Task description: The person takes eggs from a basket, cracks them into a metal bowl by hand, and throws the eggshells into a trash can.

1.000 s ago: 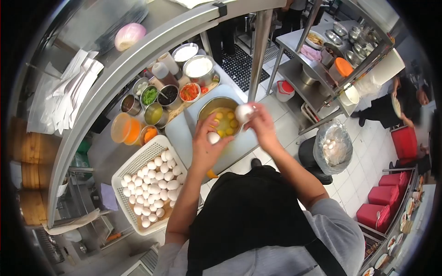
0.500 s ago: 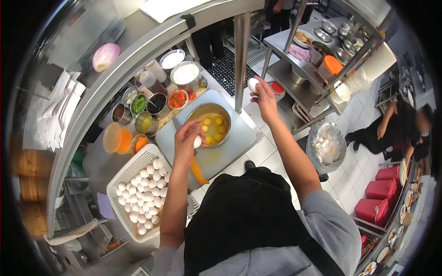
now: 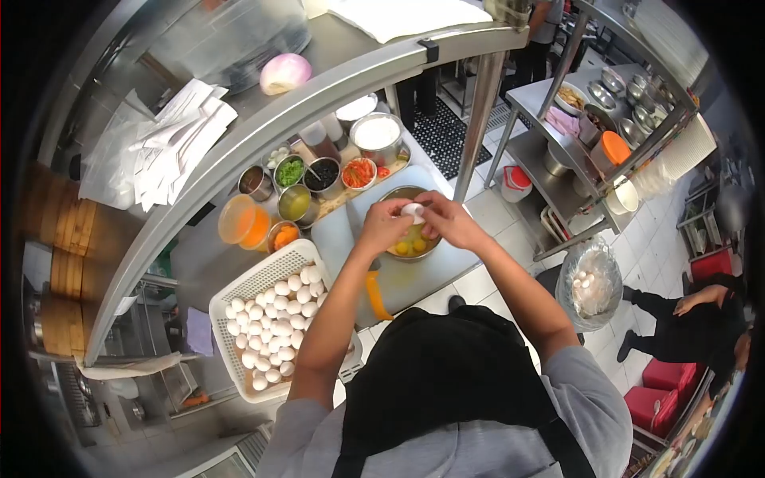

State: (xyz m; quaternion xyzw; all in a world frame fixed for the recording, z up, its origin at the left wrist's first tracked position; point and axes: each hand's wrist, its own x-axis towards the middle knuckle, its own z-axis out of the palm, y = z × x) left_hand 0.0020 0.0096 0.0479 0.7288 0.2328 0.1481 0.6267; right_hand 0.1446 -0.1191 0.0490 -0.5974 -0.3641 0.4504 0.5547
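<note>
Both my hands meet over a metal bowl (image 3: 431, 248) that holds several yolks and stands on a pale blue cutting board (image 3: 335, 237). Between them is a white egg (image 3: 413, 211), with the fingers of my left hand (image 3: 386, 226) round one side and those of my right hand (image 3: 451, 222) round the other. Whether the shell is split is too small to tell. An orange-handled knife (image 3: 375, 295) lies on the board, its blade partly hidden by my left arm. To the left, a white perforated basket (image 3: 231, 291) holds several white eggs (image 3: 280, 319).
Metal tubs of toppings (image 3: 322, 177) and an orange-filled container (image 3: 244, 223) line the counter's back. A steel post (image 3: 480, 119) rises beyond the board. A bag-lined bin (image 3: 591, 291) with shells stands at right, near a person in black (image 3: 677, 319). Metal shelving (image 3: 530, 159) stands behind.
My right hand has come from the right, raised with an egg, back over the bowl. My left hand has moved over the bowl too, and both are now at one egg. The view has shifted.
</note>
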